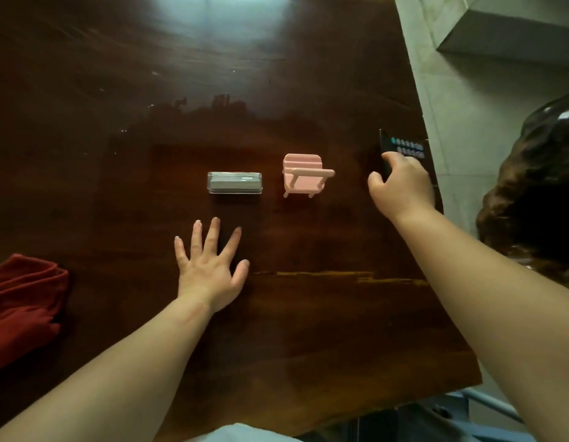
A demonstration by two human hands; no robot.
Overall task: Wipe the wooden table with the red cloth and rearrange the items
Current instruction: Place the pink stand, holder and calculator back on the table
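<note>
The dark wooden table [149,90] fills the view. A crumpled red cloth [23,304] lies at its left edge, untouched. My left hand [209,266] rests flat on the wood with fingers spread, just below a clear plastic box [234,182] holding grey cards. Right of the box stands a small pink holder [303,174] shaped like a chair. My right hand [402,186] is curled around the near end of a black remote control [404,145] with rows of light buttons, close to the table's right edge.
The table's right edge [420,100] runs diagonally, with grey tiled floor [461,122] beyond it. A dark carved wooden piece [538,173] stands at the right. A pale scratch mark [340,275] crosses the wood near the front.
</note>
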